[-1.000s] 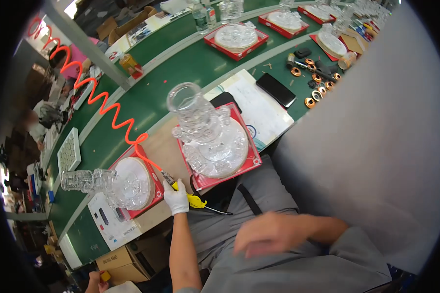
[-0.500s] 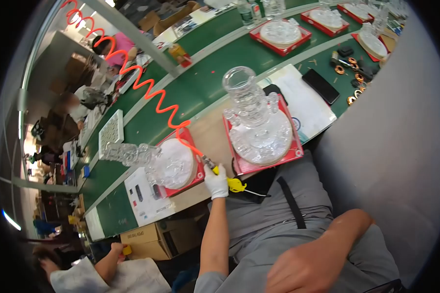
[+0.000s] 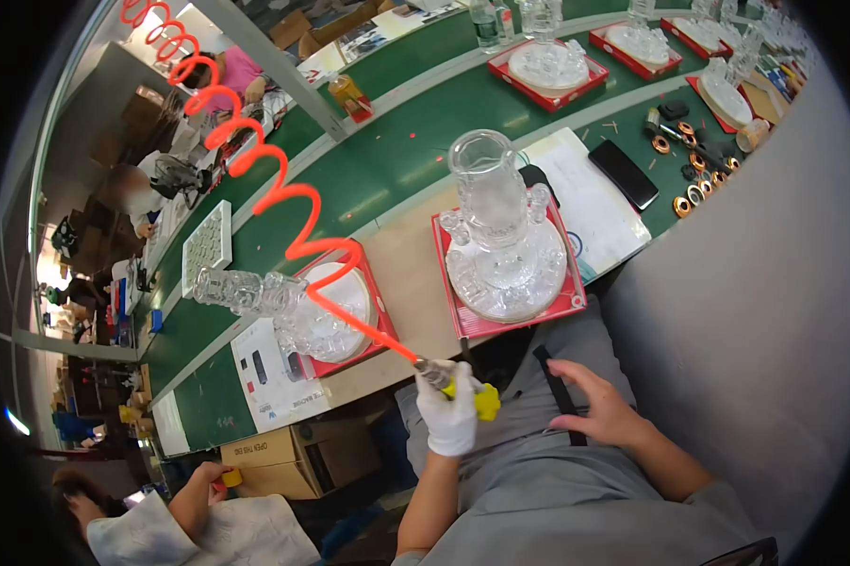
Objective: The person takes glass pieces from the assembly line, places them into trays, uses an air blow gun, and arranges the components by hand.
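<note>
My left hand (image 3: 448,415), in a white glove, is closed around a yellow air blow gun (image 3: 486,401) above my lap, just off the table edge. An orange coiled air hose (image 3: 349,321) runs from its metal fitting up to the left, crossing in front of a clear machine part (image 3: 246,294) on a red tray. My right hand (image 3: 599,406) is bare and holds nothing; its thumb and fingers are apart over my lap near a black strap (image 3: 559,382). Ahead, a clear plastic assembly with an upright cylinder (image 3: 489,193) stands on a round white base in a red tray (image 3: 519,325).
Several similar assemblies in red trays (image 3: 549,99) line the far side of the green table (image 3: 387,170). At right lie a black phone (image 3: 623,174), white paper (image 3: 566,156) and copper-coloured rings (image 3: 696,193). A cardboard box (image 3: 293,462) and a co-worker's arm (image 3: 194,500) are at lower left.
My left hand has moved right and toward me with the air blow gun, stretching the hose. My right hand has risen from the bottom edge toward the strap, its fingers now spread.
</note>
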`<action>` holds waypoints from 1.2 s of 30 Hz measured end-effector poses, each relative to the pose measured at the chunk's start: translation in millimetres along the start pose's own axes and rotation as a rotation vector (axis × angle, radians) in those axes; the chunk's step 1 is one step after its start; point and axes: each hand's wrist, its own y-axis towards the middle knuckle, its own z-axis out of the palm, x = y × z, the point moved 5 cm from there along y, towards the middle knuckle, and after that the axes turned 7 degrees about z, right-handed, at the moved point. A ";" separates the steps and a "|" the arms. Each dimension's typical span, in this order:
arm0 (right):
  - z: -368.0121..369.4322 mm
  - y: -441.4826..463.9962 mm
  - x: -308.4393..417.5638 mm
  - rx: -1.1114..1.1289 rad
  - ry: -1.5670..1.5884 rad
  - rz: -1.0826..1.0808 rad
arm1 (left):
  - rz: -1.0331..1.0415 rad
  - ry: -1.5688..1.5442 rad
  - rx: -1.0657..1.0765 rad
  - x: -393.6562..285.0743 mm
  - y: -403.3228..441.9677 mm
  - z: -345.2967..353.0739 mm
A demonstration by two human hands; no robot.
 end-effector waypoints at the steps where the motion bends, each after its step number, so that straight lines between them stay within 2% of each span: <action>1: 7.0 10.9 10.6 0.002 0.115 -0.047 | 0.001 -0.003 0.088 -27.7 -1.5 17.4; 3: 15.6 31.3 27.7 0.018 0.337 -0.149 | 0.069 0.092 0.287 -52.1 -3.5 47.4; 4: 16.3 38.6 33.8 0.106 0.524 -0.134 | 0.134 0.196 0.395 -59.6 -4.3 59.3; 6: 14.9 52.3 47.9 0.299 0.902 -0.100 | 0.124 0.337 0.635 -95.5 5.3 82.3; 7: 6.8 55.7 56.3 0.329 1.079 -0.113 | 0.278 0.506 0.697 -116.2 12.2 90.3; 8: -4.1 58.5 62.6 0.312 1.004 -0.102 | 0.433 0.675 0.753 -131.7 18.6 97.8; 10: -27.6 59.0 72.8 0.268 0.859 -0.072 | 0.653 0.701 0.789 -152.4 32.3 97.4; 11: -41.4 63.9 75.4 0.161 0.885 -0.033 | 0.718 0.730 0.789 -159.8 45.8 98.5; 12: -57.6 74.5 69.6 0.048 0.861 -0.085 | 0.851 0.636 0.669 -172.4 60.4 94.5; 13: -78.0 83.2 74.1 -0.133 0.744 -0.052 | 1.071 0.602 0.460 -182.1 80.5 96.5; 14: -95.0 92.5 71.3 -0.263 0.646 -0.078 | 1.094 0.641 0.332 -189.0 100.7 101.1; 15: -111.8 106.2 57.8 -0.408 0.405 -0.105 | 1.262 0.684 0.147 -198.1 118.2 110.1; 17: -127.7 134.2 27.3 -0.532 0.299 0.006 | 1.302 0.922 0.108 -211.1 142.9 132.7; 20: -125.0 171.1 -10.8 -0.564 0.125 0.222 | 1.017 1.014 0.436 -187.7 178.6 162.1; 23: -107.0 210.9 -63.4 -0.537 0.057 0.336 | 0.477 1.308 0.655 -193.8 201.0 175.1; 24: -102.2 229.2 -85.3 -0.530 0.029 0.345 | 0.463 1.312 0.677 -192.2 207.7 174.6; 25: -99.2 248.6 -109.0 -0.493 -0.129 0.362 | 0.454 1.316 0.696 -190.9 215.4 174.2; 26: -96.1 248.1 -99.2 -0.503 -0.250 0.412 | 0.440 1.318 0.724 -188.6 221.4 174.2; 28: -84.0 243.7 -62.0 -0.517 -0.495 0.510 | 0.272 1.287 0.808 -182.1 238.2 173.0; 30: -76.4 248.8 -61.5 -0.537 -0.461 0.559 | 0.131 1.212 0.877 -173.8 254.2 170.8; 35: -72.5 272.3 -66.4 -0.599 -0.401 0.628 | 0.219 0.927 0.653 -180.6 257.0 146.5; 36: -69.1 275.5 -66.2 -0.602 -0.426 0.622 | 0.310 0.910 0.558 -174.4 261.4 138.7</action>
